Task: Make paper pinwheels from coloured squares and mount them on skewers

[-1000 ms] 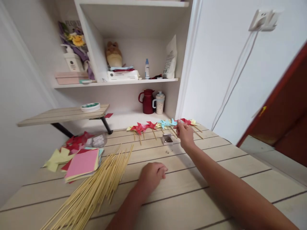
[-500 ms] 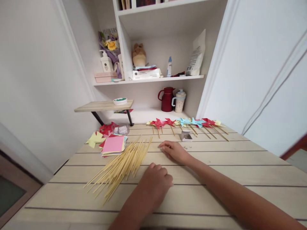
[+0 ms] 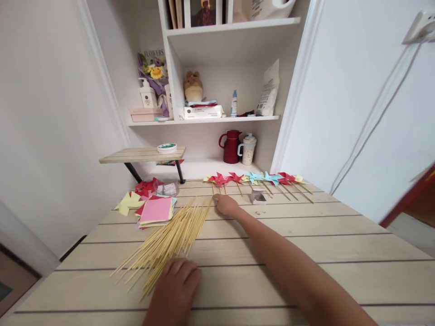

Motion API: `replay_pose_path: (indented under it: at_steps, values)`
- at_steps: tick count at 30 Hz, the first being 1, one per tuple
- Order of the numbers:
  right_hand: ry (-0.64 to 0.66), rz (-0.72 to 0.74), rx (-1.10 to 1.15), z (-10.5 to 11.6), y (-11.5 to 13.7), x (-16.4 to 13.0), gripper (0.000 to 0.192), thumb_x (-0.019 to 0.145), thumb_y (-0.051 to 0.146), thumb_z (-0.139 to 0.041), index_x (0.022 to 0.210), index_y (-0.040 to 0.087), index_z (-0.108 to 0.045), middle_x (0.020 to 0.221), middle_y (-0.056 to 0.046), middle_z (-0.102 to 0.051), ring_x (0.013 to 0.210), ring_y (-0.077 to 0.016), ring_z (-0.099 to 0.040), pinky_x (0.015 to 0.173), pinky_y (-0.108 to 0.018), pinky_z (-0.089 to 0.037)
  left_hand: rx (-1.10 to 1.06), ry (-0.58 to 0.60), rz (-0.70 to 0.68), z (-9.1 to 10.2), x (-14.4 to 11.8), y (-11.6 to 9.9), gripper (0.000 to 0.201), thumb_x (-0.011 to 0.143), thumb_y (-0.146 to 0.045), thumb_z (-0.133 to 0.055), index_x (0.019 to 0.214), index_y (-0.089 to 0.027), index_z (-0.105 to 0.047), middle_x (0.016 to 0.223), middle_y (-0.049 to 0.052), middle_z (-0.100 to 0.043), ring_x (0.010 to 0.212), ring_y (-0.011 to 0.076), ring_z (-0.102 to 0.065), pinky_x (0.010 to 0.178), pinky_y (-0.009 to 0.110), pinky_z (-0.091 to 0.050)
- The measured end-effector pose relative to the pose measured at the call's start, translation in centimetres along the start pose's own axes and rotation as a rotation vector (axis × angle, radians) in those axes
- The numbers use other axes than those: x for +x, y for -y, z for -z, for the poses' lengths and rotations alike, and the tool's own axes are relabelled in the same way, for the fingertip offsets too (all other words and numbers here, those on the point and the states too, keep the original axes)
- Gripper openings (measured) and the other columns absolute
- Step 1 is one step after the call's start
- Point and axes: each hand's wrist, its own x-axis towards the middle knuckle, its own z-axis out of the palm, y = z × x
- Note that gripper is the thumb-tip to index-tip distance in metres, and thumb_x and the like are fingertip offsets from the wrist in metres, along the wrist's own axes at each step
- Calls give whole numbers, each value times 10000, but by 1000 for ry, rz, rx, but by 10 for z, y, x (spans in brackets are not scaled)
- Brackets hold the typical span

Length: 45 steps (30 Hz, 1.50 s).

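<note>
My right hand [image 3: 226, 205] reaches across the table, its fingers bunched at the far tip of the rightmost stick in a fanned pile of thin bamboo sticks [image 3: 173, 233]. Whether a stick is between those fingertips cannot be made out. My left hand [image 3: 180, 283] rests on the table with loosely curled fingers, beside the near right side of the pile; nothing shows in it. Just beyond my right hand, finished paper pinwheels [image 3: 219, 179] on sticks lie in a row. A stack of coloured paper squares [image 3: 156, 210] lies left of the sticks.
A small open box [image 3: 258, 197] stands right of my right hand, with tiny bits [image 3: 260, 213] before it. Folded yellow paper [image 3: 129, 203], red paper [image 3: 146, 188] and a clear container [image 3: 167, 189] lie left. Behind stand a small raised shelf [image 3: 136, 155], a red jug [image 3: 231, 147] and a cup [image 3: 248, 149].
My right hand has moved left to the tips of the sticks, its fingers drawing together. My left hand has shifted left and nearer to me, beside the pile. The view has tilted up slightly.
</note>
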Motion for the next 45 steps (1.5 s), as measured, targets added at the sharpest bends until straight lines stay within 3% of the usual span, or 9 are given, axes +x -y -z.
replay_pose_path:
  at_steps: [6,11,14,19,23,28,34,38,45]
  values:
    - [95,142,17,2,-2,-11,286,958,329,-562,1203,187,-599,1231,-88,-617,1032,-210,-632,888,-417,-542,46,30,66,-6,-7,-3,268,978,-195,-413,939,-214,-677,894,38,-715,793,199,-639,716,336,-484]
    - [166,241,49,5,-7,-45,281,952,268,-511,1159,247,-700,912,-21,-733,875,-178,-678,822,-274,-511,96,35,103,-7,-8,-6,281,974,-181,-410,937,-199,-688,909,48,-718,806,217,-643,715,360,-491]
    - [135,285,35,5,-9,-58,340,935,257,-524,1251,289,-648,1089,-33,-703,972,-179,-657,879,-259,-472,105,18,106,-8,-10,-6,281,972,-169,-410,929,-193,-686,910,49,-714,804,210,-635,735,362,-484]
    - [45,219,-54,-2,-1,-47,571,957,191,-476,1506,246,-326,1337,-164,-543,1115,-260,-604,957,-387,-449,157,-135,98,-4,-10,-12,299,977,-180,-399,952,-206,-696,988,75,-710,895,228,-613,805,377,-461]
    - [77,158,-97,-7,14,-19,395,962,293,-549,1344,202,-502,1270,-108,-590,1080,-237,-616,912,-440,-519,61,-185,44,-5,1,-30,329,993,-208,-367,952,-222,-693,1030,50,-717,940,218,-605,868,379,-440]
    - [150,72,-97,-4,27,5,326,945,328,-586,1231,170,-573,1241,-93,-602,1043,-223,-629,874,-431,-548,21,62,22,-20,13,-44,92,887,-235,-606,933,-241,-685,963,9,-733,879,222,-639,828,388,-490]
    - [277,108,74,-3,12,-15,309,957,332,-566,1216,165,-580,1163,-82,-637,954,-196,-654,814,-389,-566,-21,413,249,-16,17,-42,401,806,-121,-675,1183,-258,-653,1219,36,-689,1107,271,-617,961,463,-490]
    - [231,175,154,-1,-9,-41,362,994,213,-395,1319,190,-554,814,-36,-704,608,-120,-623,632,-254,-512,-54,482,385,-6,18,-41,401,843,-122,-616,1213,-269,-656,1272,46,-666,1168,277,-589,1024,496,-447]
    - [14,307,164,5,-26,-74,605,795,154,-641,1378,270,-529,1097,-77,-633,894,-201,-604,885,-340,-456,-5,437,400,-5,14,-38,393,826,-130,-631,1188,-272,-685,1250,70,-681,1128,293,-623,976,489,-488]
